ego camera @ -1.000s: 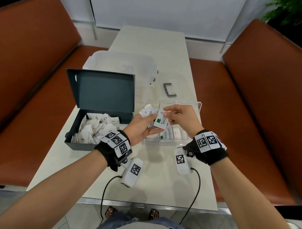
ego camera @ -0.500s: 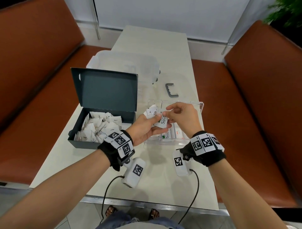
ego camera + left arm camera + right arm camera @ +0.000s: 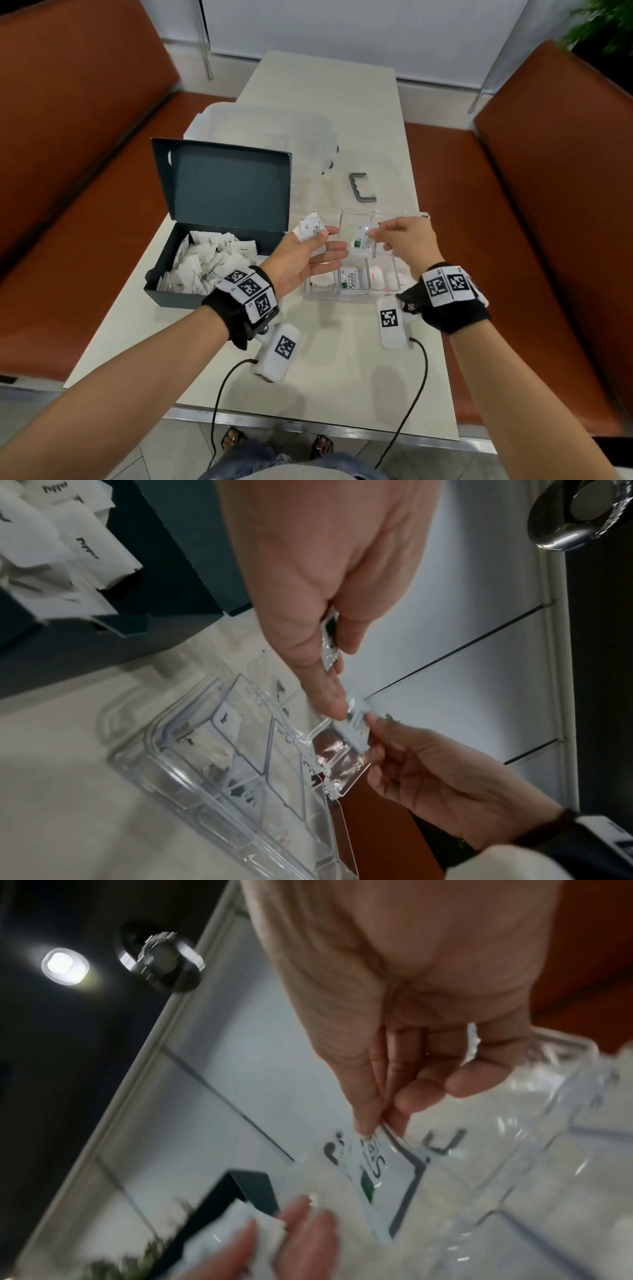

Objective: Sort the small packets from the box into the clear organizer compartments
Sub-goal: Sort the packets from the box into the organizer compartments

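Note:
My left hand (image 3: pixel 308 253) hovers palm up by the organizer's left edge, thumb and fingers pinching white Stevia packets (image 3: pixel 312 230), seen edge-on as packets (image 3: pixel 330 639) in the left wrist view. My right hand (image 3: pixel 404 240) pinches one Stevia packet (image 3: pixel 361 240) by its top edge above the clear organizer (image 3: pixel 352 297); this packet (image 3: pixel 375 1161) hangs from thumb and forefinger. The organizer's near compartments hold a Stevia packet (image 3: pixel 350 278) and other white packets. The dark open box (image 3: pixel 191 294) at left holds several white pepper packets (image 3: pixel 212 263).
A frosted plastic tub (image 3: pixel 274 137) stands behind the box. A grey C-shaped handle (image 3: pixel 361 188) lies on the table beyond the organizer. Orange-brown benches flank the narrow white table (image 3: pixel 329 377). Cables run from my wrist cameras to the near table edge.
My right hand has drawn one Stevia packet out of the left hand's bunch and moved it right, over the organizer. The hands, touching before, are now apart.

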`<state>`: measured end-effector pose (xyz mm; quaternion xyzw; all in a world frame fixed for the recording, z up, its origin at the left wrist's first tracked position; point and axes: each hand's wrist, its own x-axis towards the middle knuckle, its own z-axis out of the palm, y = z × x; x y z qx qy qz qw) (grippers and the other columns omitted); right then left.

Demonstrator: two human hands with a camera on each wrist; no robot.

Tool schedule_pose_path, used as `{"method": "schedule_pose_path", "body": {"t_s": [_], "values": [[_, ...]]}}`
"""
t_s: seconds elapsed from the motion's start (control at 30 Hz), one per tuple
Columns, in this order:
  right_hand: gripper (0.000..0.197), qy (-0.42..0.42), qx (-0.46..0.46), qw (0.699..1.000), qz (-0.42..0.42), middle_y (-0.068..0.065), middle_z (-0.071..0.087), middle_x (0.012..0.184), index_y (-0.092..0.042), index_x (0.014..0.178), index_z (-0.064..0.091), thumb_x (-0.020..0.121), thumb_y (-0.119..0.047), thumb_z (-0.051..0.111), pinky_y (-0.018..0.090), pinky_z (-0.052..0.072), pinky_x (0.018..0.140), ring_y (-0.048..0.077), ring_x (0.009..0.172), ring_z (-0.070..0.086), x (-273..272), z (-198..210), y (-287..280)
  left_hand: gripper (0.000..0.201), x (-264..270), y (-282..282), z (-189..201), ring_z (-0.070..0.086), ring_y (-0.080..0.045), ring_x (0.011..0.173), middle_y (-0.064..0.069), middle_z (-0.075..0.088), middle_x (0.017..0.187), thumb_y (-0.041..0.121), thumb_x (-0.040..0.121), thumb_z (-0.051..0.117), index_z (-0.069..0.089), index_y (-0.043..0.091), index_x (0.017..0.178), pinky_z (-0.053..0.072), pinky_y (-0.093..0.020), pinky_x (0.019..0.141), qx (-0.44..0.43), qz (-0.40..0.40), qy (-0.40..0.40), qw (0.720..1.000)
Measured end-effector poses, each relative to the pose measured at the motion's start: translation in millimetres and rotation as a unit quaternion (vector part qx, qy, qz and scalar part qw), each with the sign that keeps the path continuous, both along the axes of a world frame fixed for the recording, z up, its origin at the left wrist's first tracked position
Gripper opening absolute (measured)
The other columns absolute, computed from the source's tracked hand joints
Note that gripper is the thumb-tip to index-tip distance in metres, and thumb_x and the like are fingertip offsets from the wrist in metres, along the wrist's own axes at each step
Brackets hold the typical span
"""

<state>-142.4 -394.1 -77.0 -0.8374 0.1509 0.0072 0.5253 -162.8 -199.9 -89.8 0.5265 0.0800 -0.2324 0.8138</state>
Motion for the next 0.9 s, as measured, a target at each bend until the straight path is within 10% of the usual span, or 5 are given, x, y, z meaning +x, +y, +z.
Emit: {"method": "schedule_pose_path", "body": {"t_s": [0.43,0.9], "values": [[0.013,0.078,-0.376,0.919,0.087,-0.001,0.067,0.095,-0.023,0.094,0.064,0.083,-0.026,0.069,0.038,0.034,0.093,0.023,0.099,0.06,-1.4,-58.5,38.7,0.032,-4.2,0.8,-1.9,0.067,-0.031,0.108,-0.024,0.065,0.119,0.017,0.103,0.044,0.053,0.002,0.13,0.059,-0.035,0.082,0.01,-0.007,0.008,1.0],[0.013,0.016,-0.65,0.697,0.303,-0.007,0.067,0.092,-0.03,0.099,0.066,0.086,-0.031,0.066,0.04,0.028,0.094,0.02,0.107,0.049,-4.8,-49.4,31.6,0.033,-5.4,5.8,-1.5,0.065,-0.032,0.111,-0.025,0.064,0.121,0.017,0.103,0.045,0.052,0.002,0.132,0.059,-0.036,0.084,0.008,-0.01,0.01,1.0]]}}
